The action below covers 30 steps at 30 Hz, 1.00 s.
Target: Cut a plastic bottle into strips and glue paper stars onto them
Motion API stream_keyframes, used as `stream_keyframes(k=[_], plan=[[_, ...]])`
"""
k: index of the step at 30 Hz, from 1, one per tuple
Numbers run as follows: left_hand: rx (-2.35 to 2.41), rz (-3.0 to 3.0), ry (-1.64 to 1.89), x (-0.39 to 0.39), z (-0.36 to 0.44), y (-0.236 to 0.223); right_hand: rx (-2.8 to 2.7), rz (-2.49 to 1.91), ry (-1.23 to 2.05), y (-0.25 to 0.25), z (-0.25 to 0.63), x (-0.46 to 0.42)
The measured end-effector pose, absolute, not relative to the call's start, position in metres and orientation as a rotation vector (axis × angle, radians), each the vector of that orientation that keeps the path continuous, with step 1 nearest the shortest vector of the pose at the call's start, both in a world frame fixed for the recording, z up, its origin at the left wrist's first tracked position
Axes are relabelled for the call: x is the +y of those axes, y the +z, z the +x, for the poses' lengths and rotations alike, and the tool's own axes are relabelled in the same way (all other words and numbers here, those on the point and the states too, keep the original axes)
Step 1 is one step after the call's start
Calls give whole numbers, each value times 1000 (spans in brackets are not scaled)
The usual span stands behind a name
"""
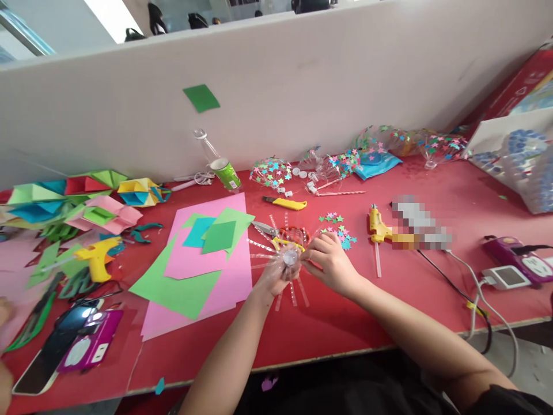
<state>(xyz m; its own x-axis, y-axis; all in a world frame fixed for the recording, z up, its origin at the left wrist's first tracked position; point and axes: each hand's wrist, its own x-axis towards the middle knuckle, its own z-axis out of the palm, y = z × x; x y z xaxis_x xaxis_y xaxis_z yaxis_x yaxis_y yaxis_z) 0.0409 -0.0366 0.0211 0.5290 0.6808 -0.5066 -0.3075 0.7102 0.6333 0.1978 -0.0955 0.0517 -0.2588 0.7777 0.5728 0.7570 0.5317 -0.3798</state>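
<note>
My left hand (275,279) is closed around a clear plastic bottle piece (290,257), gripping it from below. Its cut strips fan out on all sides like spokes, with the round part facing up. My right hand (332,260) is at the right side of the piece, fingers pinched together by a strip; what sits between the fingertips is too small to make out. Just behind lie scissors (264,229), partly hidden by the strips. Small foil-like star stickers (341,235) in pink, green and blue are scattered past my right hand. A yellow utility knife (290,204) lies farther back.
Coloured paper sheets (194,294) lie to the left. A yellow glue gun (378,226) stands at the right, near cables and a purple power strip (518,259). Star-covered plastic balls (271,172) and a bottle (225,173) line the partition. Another person's hand (5,311) shows at the left edge.
</note>
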Motion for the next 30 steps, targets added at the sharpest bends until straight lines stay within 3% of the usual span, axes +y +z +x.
stream_keyframes(k=[21,30], plan=[[713,623,659,-21,31,22,-1635,-1140,79,72,208,-105],[783,697,587,-26,34,24,-1796,-1226,202,62,207,-96]])
